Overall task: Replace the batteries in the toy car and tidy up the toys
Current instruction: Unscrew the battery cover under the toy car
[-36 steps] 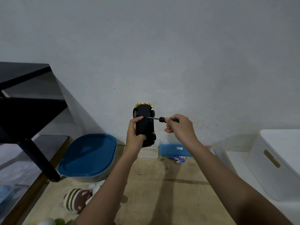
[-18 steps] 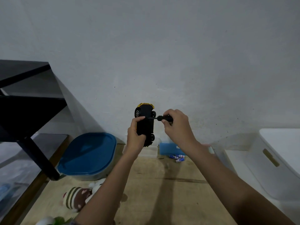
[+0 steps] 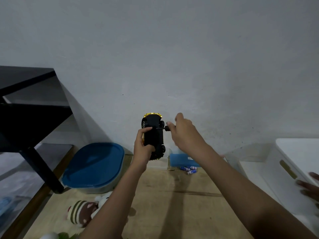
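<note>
My left hand (image 3: 144,149) grips a toy car (image 3: 153,135), held up in front of the wall with its black underside facing me and a gold edge at the top. A small screwdriver (image 3: 164,128) points sideways into the underside, its black handle pinched in the fingers of my right hand (image 3: 183,133). On the wooden surface below lie several small blue-and-white batteries (image 3: 189,169), next to a blue box (image 3: 181,160).
A container with a blue lid (image 3: 94,167) stands at the left, beside a black table leg (image 3: 42,171). A striped plush toy (image 3: 81,212) lies at the lower left. White storage bins (image 3: 296,163) stand at the right, where another person's fingers (image 3: 309,185) show.
My right hand has turned on the screwdriver handle, its fingers now raised above it. The car stays held in my left hand. Another person's fingers have appeared at the right edge.
</note>
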Tool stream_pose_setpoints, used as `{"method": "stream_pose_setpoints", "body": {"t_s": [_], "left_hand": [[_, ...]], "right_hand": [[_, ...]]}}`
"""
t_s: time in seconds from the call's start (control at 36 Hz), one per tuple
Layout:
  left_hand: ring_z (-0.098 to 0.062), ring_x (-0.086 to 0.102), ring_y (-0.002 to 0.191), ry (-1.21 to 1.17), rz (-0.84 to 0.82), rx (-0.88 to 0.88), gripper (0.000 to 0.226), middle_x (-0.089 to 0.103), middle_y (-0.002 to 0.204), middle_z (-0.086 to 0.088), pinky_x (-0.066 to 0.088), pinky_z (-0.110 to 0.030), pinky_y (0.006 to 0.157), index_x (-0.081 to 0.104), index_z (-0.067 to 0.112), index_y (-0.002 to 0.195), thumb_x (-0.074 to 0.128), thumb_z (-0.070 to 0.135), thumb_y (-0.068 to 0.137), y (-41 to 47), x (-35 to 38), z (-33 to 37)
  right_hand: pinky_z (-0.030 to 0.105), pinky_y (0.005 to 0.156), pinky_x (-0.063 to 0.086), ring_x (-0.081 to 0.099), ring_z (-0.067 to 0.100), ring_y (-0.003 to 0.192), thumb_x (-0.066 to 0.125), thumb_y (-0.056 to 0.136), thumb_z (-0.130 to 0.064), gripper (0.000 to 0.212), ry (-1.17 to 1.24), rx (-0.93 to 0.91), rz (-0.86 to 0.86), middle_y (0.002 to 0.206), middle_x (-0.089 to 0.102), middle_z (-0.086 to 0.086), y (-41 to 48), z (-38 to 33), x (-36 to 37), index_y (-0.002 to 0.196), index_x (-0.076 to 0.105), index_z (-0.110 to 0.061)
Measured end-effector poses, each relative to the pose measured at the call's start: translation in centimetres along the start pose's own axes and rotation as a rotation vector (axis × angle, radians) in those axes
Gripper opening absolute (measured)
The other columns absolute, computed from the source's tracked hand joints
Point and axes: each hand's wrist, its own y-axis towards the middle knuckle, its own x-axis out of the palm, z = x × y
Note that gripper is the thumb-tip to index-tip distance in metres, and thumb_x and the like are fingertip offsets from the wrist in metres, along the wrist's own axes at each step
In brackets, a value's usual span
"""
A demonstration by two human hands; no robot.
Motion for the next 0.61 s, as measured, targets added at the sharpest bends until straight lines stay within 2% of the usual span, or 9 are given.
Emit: {"method": "stream_pose_setpoints", "body": {"t_s": [0.06,0.14,0.19,0.28,0.33,0.44,0.5,0.56,0.61], "left_hand": [[-0.009,0.053,0.079,0.006,0.002,-0.007,0.065,0.054,0.095,0.004,0.05,-0.026,0.047,0.049,0.024,0.115,0.035,-0.025,0.075,0.0,0.0,0.0],[-0.013,0.054,0.078,0.017,0.0,-0.013,0.065,0.054,0.095,0.003,0.048,-0.03,0.049,0.049,0.025,0.114,0.036,-0.025,0.075,-0.1,0.0,-0.1],[-0.017,0.055,0.079,0.021,-0.014,-0.009,0.065,0.054,0.097,0.001,0.048,-0.031,0.049,0.049,0.027,0.113,0.037,-0.024,0.075,-0.1,0.2,-0.2],[-0.016,0.055,0.082,0.008,-0.018,-0.016,0.065,0.053,0.1,0.0,0.051,-0.027,0.047,0.049,0.028,0.112,0.038,-0.024,0.075,-0.1,0.3,-0.3],[-0.012,0.054,0.083,0.004,-0.015,-0.026,0.066,0.052,0.099,0.003,0.05,-0.022,0.044,0.049,0.026,0.115,0.038,-0.025,0.075,-0.2,0.3,-0.4],[-0.01,0.052,0.083,-0.003,-0.005,-0.037,0.067,0.051,0.101,0.002,0.051,-0.028,0.05,0.048,0.025,0.117,0.038,-0.025,0.074,-0.2,0.1,-0.6],[-0.012,0.053,0.085,-0.009,0.004,-0.041,0.067,0.051,0.104,-0.001,0.051,-0.032,0.055,0.049,0.026,0.117,0.039,-0.025,0.074,0.0,0.1,-0.6],[-0.013,0.053,0.085,-0.017,0.011,-0.048,0.067,0.051,0.103,-0.001,0.051,-0.031,0.057,0.049,0.027,0.116,0.039,-0.025,0.074,0.1,0.1,-0.6],[-0.014,0.053,0.083,-0.02,0.018,-0.054,0.068,0.052,0.1,-0.001,0.05,-0.032,0.057,0.049,0.028,0.114,0.038,-0.025,0.074,0.2,0.0,-0.7]], "right_hand": [[0.038,0.065,0.048,0.057,0.031,0.078,0.039,0.098,-0.03,0.026,-0.045,-0.013,0.028,0.091,0.054,0.013,0.2,-0.2,-0.2,0.096,0.048,-0.005],[0.036,0.07,0.047,0.055,0.028,0.084,0.051,0.091,-0.007,0.007,0.026,-0.159,0.08,0.092,0.051,0.01,0.2,-0.7,-0.2,0.091,0.058,-0.004],[0.035,0.074,0.05,0.055,0.026,0.087,0.054,0.086,0.002,0.011,0.073,-0.219,0.078,0.097,0.047,0.009,0.2,-1.0,-0.2,0.093,0.059,-0.005],[0.031,0.063,0.043,0.051,0.026,0.081,0.047,0.096,-0.023,0.019,-0.005,-0.157,0.058,0.096,0.042,0.009,0.1,-1.5,-0.3,0.105,0.047,-0.006],[0.029,0.055,0.033,0.045,0.025,0.072,0.038,0.099,-0.031,0.023,-0.088,-0.065,0.03,0.085,0.041,0.007,0.5,-1.6,-0.4,0.094,0.04,-0.009],[0.034,0.064,0.04,0.048,0.026,0.083,0.048,0.088,0.002,0.007,-0.094,-0.173,-0.01,0.094,0.046,0.009,0.6,-1.1,-0.5,0.088,0.05,-0.005],[0.036,0.075,0.047,0.048,0.026,0.093,0.05,0.079,0.013,0.028,-0.077,-0.225,-0.026,0.106,0.045,0.009,0.5,-0.9,-0.4,0.099,0.055,-0.006],[0.037,0.075,0.048,0.05,0.027,0.093,0.05,0.088,0.0,0.026,-0.075,-0.204,-0.012,0.111,0.043,0.009,0.4,-0.8,-0.4,0.113,0.049,-0.007],[0.033,0.064,0.043,0.051,0.026,0.084,0.043,0.097,-0.02,0.022,-0.152,-0.132,-0.02,0.101,0.045,0.009,0.6,-0.7,-0.3,0.113,0.045,-0.004]]}}
